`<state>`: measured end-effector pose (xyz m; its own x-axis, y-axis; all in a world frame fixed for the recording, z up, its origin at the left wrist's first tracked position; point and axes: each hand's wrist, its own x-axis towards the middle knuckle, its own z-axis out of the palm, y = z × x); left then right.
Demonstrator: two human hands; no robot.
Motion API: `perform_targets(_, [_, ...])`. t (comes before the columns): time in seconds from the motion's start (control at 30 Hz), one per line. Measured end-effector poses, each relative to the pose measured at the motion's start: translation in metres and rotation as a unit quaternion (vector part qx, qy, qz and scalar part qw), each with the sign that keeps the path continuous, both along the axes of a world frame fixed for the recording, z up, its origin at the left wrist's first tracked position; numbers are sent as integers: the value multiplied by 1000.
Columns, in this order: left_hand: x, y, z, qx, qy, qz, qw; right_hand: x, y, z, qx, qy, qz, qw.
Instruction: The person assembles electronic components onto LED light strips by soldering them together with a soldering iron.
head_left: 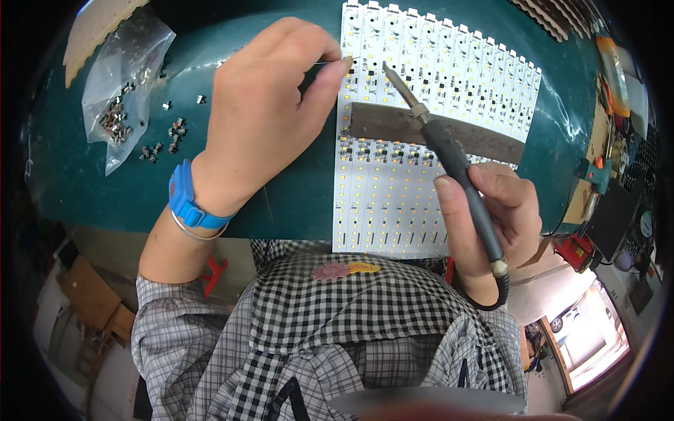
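Observation:
A soldering iron (pixel 449 151) with a dark handle is gripped in my right hand (pixel 502 210). Its metal tip points up and left, over the white LED circuit-board strips (pixel 393 179), close to small black components. My left hand (pixel 270 105) is closed in a pinch at the strips' upper left edge. A thin strand of solder wire (pixel 322 63) shows by its fingertips. Across the strips lies a flat dark bar (pixel 435 130). The strips stand side by side in a panel, with yellowish LEDs and small dark parts on them.
On the green table (pixel 295 203), left of my left hand, a clear plastic bag (pixel 144 84) holds small metallic parts. Several loose parts (pixel 177 130) lie beside it. A teal-handled tool (pixel 597 175) and a red object (pixel 576 252) are at the right edge. A cable trails from the iron.

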<state>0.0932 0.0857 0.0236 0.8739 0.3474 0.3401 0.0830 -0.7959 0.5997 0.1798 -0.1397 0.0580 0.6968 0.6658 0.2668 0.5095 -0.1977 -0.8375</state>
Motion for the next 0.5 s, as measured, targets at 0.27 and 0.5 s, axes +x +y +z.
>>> perform_targets(0.27, [1, 0, -15, -13, -37, -32, 999, -5, 12, -9, -13, -44, -5, 999])
perform_targets(0.5, [2, -1, -15, -7, -30, -26, 999, -6, 14, -7, -35, -58, 3, 998])
